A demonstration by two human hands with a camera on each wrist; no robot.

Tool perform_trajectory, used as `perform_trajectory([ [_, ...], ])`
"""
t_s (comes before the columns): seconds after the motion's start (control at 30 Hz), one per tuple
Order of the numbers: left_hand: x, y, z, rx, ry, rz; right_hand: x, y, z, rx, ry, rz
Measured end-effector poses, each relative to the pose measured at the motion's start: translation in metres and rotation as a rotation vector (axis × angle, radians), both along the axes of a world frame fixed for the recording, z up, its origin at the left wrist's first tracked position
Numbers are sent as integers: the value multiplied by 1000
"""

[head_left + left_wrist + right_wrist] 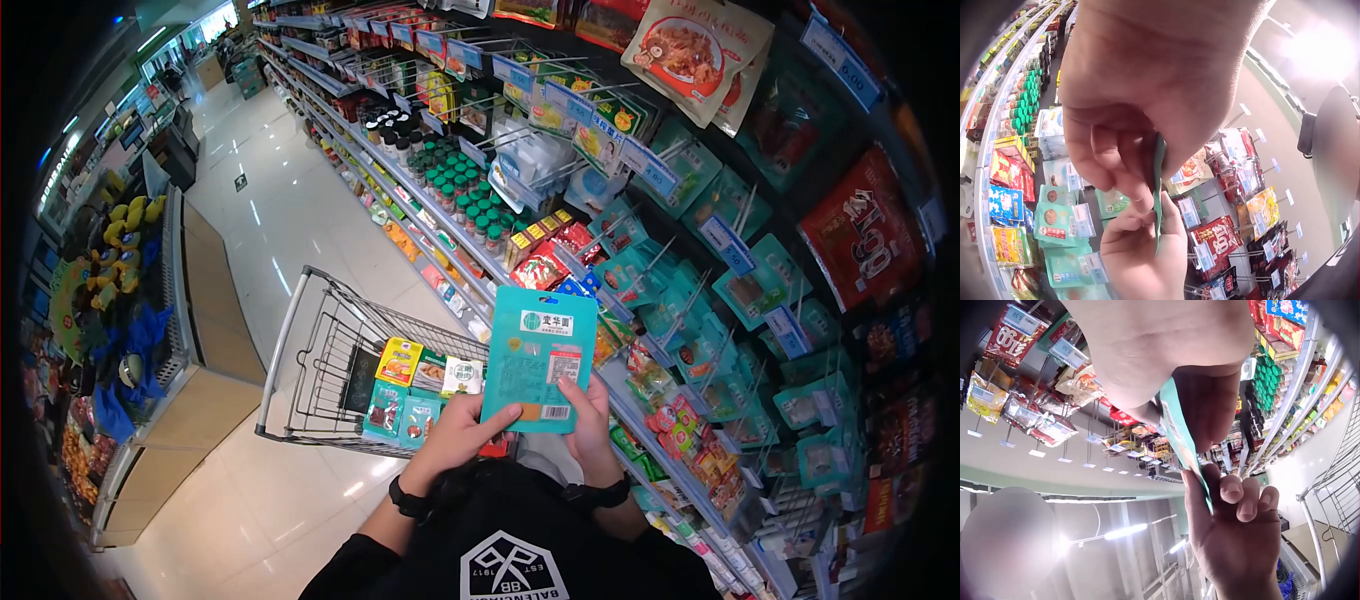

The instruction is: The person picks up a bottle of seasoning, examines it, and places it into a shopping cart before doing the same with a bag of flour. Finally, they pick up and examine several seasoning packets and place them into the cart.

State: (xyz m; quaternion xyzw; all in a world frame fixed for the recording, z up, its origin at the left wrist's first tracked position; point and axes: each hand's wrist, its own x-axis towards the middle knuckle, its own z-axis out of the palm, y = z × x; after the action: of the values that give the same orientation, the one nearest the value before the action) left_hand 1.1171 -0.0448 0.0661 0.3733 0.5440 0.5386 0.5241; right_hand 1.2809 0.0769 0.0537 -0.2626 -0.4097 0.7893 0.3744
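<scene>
A teal packet (540, 350) with a white logo label and a barcode is held upright in front of the chest. The left hand (462, 432) pinches its lower left edge, thumb on the face towards the head camera. At the lower right edge the right hand (590, 420) grips it, thumb beside the barcode. Both wrist views show the packet edge-on, as a thin teal strip (1159, 187) in the left one and a teal edge (1182, 434) in the right one, with fingers behind it.
A wire shopping cart (330, 285) stands ahead to the left, holding a yellow packet (399, 361) and several other packets. Shelves with green-lidded jars (470, 205) and hanging teal packets (755, 285) run along the right. A produce stand (190, 300) is at the left.
</scene>
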Motion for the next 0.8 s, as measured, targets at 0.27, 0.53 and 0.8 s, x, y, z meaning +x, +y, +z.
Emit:
perform_trajectory([
  [0.27, -4, 4, -9, 7, 0, 14, 2, 8, -7, 48, -98, 78],
  [0.53, 1, 12, -9, 151, 550, 273, -8, 8, -20, 554, -512, -30],
  [0.8, 9, 15, -24, 185, -65, 315, -30, -3, 25, 1280, -524, 135],
])
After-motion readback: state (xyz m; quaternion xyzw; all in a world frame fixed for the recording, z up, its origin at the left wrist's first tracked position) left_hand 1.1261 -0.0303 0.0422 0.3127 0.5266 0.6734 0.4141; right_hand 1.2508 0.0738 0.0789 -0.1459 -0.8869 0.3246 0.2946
